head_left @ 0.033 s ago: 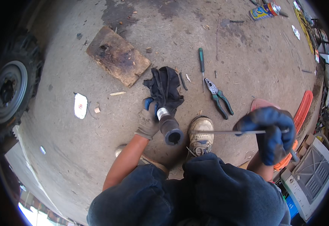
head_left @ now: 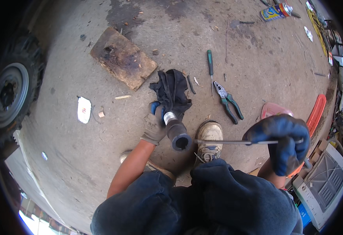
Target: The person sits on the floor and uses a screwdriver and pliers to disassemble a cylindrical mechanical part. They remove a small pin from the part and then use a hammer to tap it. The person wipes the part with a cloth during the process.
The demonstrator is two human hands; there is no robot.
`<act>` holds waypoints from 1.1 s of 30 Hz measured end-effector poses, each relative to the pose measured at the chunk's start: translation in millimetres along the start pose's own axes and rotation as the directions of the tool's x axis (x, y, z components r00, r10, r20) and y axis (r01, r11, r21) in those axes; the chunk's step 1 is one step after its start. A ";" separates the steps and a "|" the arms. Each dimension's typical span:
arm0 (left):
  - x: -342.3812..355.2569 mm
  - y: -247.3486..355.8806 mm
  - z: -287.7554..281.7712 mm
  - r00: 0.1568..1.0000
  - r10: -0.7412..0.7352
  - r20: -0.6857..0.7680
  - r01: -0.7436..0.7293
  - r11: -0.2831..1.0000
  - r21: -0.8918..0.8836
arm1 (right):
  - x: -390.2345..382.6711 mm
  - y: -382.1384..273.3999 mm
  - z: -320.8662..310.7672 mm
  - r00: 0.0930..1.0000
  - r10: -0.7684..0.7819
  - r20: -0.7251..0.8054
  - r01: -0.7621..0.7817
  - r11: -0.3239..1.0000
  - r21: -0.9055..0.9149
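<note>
My left hand (head_left: 154,124) was closed about the silver threaded neck (head_left: 169,117) of a black tube (head_left: 175,128), some fingers hidden behind it, while my right hand (head_left: 283,139) was clenched around a slim metal rod (head_left: 228,141). The tube hung over the concrete floor (head_left: 112,121), left of my right shoe (head_left: 210,131), with a black cloth (head_left: 171,92) at its far end; my right fist was out toward the floor's right edge. The tube's long axis slanted toward me and slightly rightward, its open mouth (head_left: 181,142) facing my way. The rod ran leftward from my fist, its tip just beside the mouth, apparently apart. The angle mattered most, I judged: the rod pointed across the mouth, out of line with the tube.
</note>
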State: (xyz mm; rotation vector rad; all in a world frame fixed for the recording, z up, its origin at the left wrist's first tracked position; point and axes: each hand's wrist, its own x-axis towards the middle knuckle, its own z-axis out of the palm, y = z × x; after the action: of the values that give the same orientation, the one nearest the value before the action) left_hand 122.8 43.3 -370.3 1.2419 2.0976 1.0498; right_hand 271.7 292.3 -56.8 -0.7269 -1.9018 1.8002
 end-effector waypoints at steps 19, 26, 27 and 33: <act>6.2 10.0 -5.2 0.996 -0.085 0.029 0.087 0.995 -0.042 | 34.8 -12.1 40.1 0.839 0.044 0.542 0.312 0.778 -0.546; 12.6 25.8 -19.5 0.993 -0.084 0.078 0.082 0.996 0.027 | 44.4 2.3 47.6 0.810 0.034 0.585 0.258 0.876 -0.408; 11.4 25.4 -22.1 0.990 -0.109 0.093 0.106 0.994 0.028 | 45.5 1.7 48.9 0.804 0.035 0.593 0.277 0.862 -0.425; 50.3 80.6 -123.0 0.815 -0.318 0.484 0.290 0.948 0.134 | 39.6 19.8 37.7 0.816 -0.018 0.578 0.347 0.815 -0.465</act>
State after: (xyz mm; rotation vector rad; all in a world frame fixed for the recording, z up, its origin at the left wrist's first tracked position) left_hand 51.9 65.8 -233.8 1.0155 1.8346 0.4613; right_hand 219.2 288.4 -81.3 -0.1391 -2.8354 1.4125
